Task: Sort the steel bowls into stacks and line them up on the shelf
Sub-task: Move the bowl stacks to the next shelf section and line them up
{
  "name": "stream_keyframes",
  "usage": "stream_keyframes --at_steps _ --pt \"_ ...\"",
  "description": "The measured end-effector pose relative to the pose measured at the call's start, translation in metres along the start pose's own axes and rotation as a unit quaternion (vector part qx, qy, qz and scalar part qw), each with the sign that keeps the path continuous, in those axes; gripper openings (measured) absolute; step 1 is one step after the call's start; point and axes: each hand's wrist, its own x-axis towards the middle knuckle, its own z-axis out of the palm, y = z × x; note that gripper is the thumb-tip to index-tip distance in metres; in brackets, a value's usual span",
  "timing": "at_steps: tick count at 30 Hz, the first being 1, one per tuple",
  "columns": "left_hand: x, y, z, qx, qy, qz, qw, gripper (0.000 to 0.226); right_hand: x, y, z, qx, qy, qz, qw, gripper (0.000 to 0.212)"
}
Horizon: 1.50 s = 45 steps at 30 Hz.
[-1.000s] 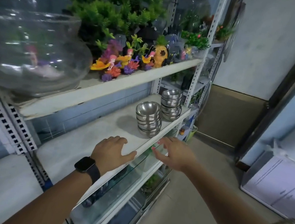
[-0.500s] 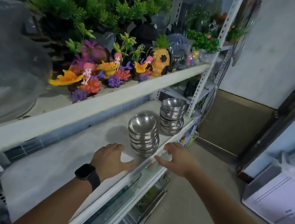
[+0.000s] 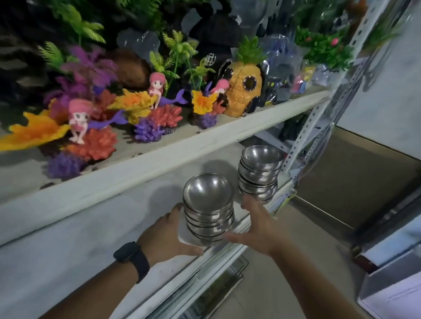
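Two stacks of steel bowls stand on the white middle shelf (image 3: 63, 242) near its front edge. My hands flank the near stack (image 3: 208, 206), which holds several bowls. My left hand (image 3: 164, 235), a black watch on its wrist, cups the stack's left side, the thumb along the front of its base and the fingers partly hidden behind the bowls. My right hand (image 3: 259, 225) is at its right side, fingers straight and thumb touching the lower bowls. The far stack (image 3: 259, 172) stands untouched just beyond, by the shelf's right end.
The upper shelf (image 3: 152, 158) hangs low over the bowls, crowded with coral and mermaid figures, plastic plants and a yellow pineapple house (image 3: 243, 89). A perforated steel post (image 3: 310, 123) stands behind the far stack. Glass tanks (image 3: 204, 295) sit below. A white box (image 3: 399, 291) lies on the floor at right.
Both hands left the shelf's front edge and moved forward to either side of the near stack. The view moved closer and turned right, so the glass fishbowl is out of frame.
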Motion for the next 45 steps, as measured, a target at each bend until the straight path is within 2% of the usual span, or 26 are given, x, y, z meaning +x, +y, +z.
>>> stream_keyframes --at_steps 3,6,9,13,15,19,31,35,39,45 --pt "0.010 0.000 0.016 -0.124 -0.012 0.030 0.992 0.113 0.018 0.008 0.007 0.060 -0.055 -0.025 0.996 0.132" --pt "0.022 -0.011 0.032 -0.207 0.009 0.035 0.978 0.126 0.030 0.014 0.011 0.160 -0.127 -0.034 0.978 0.132" --pt "0.025 -0.010 0.044 -0.182 0.046 0.012 0.982 0.114 0.041 0.020 0.014 0.217 -0.164 -0.059 0.961 0.131" --pt "0.032 -0.008 0.054 -0.230 0.079 -0.028 0.970 0.108 0.054 0.029 0.022 0.266 -0.184 -0.082 0.943 0.128" --pt "0.031 -0.012 0.057 -0.220 0.098 -0.028 0.970 0.112 0.057 0.033 0.023 0.280 -0.189 -0.089 0.937 0.130" --pt "0.031 -0.006 0.056 -0.309 0.128 -0.078 0.939 0.120 0.068 0.034 0.025 0.284 -0.200 -0.103 0.932 0.127" --pt "-0.042 -0.029 0.025 -0.205 0.252 -0.134 0.936 0.124 0.085 -0.031 0.062 0.260 -0.264 -0.225 0.901 0.115" --pt "-0.085 -0.042 0.016 -0.205 0.297 -0.150 0.920 0.123 0.075 -0.066 0.083 0.255 -0.294 -0.257 0.885 0.117" --pt "-0.134 -0.051 0.009 -0.187 0.338 -0.166 0.907 0.113 0.057 -0.105 0.107 0.239 -0.321 -0.294 0.868 0.118" --pt "-0.217 -0.071 0.004 -0.181 0.399 -0.186 0.880 0.114 0.014 -0.161 0.144 0.214 -0.345 -0.334 0.851 0.121"
